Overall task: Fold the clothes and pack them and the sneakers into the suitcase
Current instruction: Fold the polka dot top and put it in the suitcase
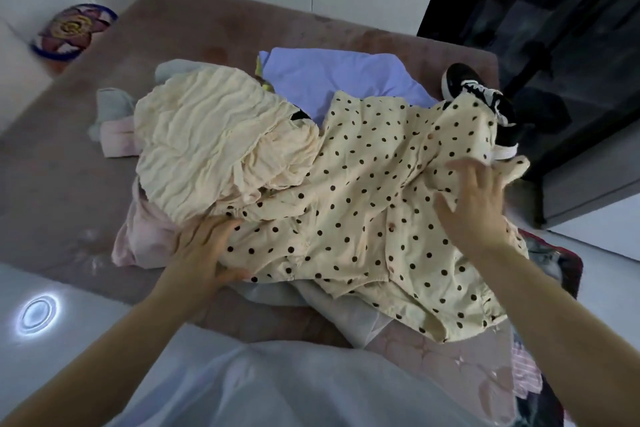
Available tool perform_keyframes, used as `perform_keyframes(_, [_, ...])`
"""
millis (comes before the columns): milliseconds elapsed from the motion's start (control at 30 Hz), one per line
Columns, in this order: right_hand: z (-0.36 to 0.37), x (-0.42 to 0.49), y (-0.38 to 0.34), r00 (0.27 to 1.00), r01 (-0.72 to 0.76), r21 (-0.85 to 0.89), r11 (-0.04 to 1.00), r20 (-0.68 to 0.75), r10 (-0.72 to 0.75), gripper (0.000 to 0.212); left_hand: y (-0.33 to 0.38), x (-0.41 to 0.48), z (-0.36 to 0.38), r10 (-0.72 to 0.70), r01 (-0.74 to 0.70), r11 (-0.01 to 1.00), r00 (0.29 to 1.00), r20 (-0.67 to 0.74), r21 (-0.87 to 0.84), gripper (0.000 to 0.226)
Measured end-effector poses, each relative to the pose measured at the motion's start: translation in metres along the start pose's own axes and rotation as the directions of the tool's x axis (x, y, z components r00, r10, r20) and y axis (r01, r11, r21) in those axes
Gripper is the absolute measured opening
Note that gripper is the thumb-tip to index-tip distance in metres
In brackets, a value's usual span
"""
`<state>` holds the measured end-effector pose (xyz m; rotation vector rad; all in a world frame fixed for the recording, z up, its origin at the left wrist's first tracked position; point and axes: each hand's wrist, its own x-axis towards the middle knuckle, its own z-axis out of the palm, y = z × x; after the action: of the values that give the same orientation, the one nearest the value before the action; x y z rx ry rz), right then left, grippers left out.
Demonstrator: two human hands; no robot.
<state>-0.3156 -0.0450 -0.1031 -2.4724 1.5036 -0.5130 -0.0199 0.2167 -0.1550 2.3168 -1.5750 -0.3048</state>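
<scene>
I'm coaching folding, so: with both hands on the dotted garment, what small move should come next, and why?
Probably sweep both hands outward to flatten the cream black-dotted garment before folding. It lies rumpled, its far corner draped over the black-and-white sneaker and the crinkled plain cream cloth overlapping its upper left. The left hand and right hand rest flat on it.

A cream polka-dot garment (363, 218) lies spread over a heap of clothes on a brownish mat (62, 177). The left hand (204, 250) rests flat on its near-left edge, with the fingers extended. The right hand (474, 204), slightly blurred, presses spread fingers on its right part. A crinkled cream garment (207, 149) overlaps the polka-dot one at the left, with a pink garment (138, 243) beneath. Farther off lie a lilac garment (332, 80) and, to the right, a black-and-white sneaker (485, 104).
</scene>
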Motion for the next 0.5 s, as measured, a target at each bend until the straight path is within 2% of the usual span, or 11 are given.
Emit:
perform_keyframes(67, [0.020,-0.027,-0.044,0.952,0.262,0.092,0.961,0.138,-0.273,0.030,-0.004,-0.001,-0.003,0.063,-0.063,0.997,0.998,0.000,0.034,0.085])
perform_keyframes(133, [0.040,-0.053,-0.083,0.849,0.425,0.224,0.877,0.239,-0.472,0.033,-0.007,0.001,-0.008,0.137,-0.133,0.987,0.990,-0.035,0.096,0.065])
perform_keyframes(200, [0.054,-0.071,-0.119,0.746,0.474,0.302,0.827,0.362,-0.559,0.040,-0.011,0.004,-0.011,0.207,-0.190,0.968,0.973,-0.101,0.162,0.039])
perform_keyframes(233, [0.062,-0.078,-0.133,0.720,0.469,0.311,0.826,0.407,-0.562,0.047,-0.013,0.005,-0.013,0.230,-0.207,0.961,0.966,-0.115,0.182,0.031])
perform_keyframes(333, [0.077,-0.091,-0.158,0.719,0.511,0.163,0.844,0.457,-0.524,0.068,-0.020,0.003,-0.019,0.246,-0.236,0.962,0.967,-0.063,0.139,0.021])
perform_keyframes(400, [0.082,-0.093,-0.161,0.738,0.482,0.129,0.866,0.473,-0.481,0.052,-0.021,0.005,-0.025,0.261,-0.261,0.965,0.965,-0.013,0.036,0.009])
perform_keyframes(433, [0.082,-0.095,-0.160,0.753,0.464,0.166,0.870,0.443,-0.486,0.040,-0.018,0.006,-0.030,0.274,-0.274,0.962,0.962,0.010,-0.015,0.007])
perform_keyframes(500, [0.078,-0.101,-0.154,0.798,0.402,0.337,0.852,0.328,-0.506,0.030,-0.009,0.009,-0.040,0.305,-0.304,0.948,0.952,-0.004,-0.094,0.012])
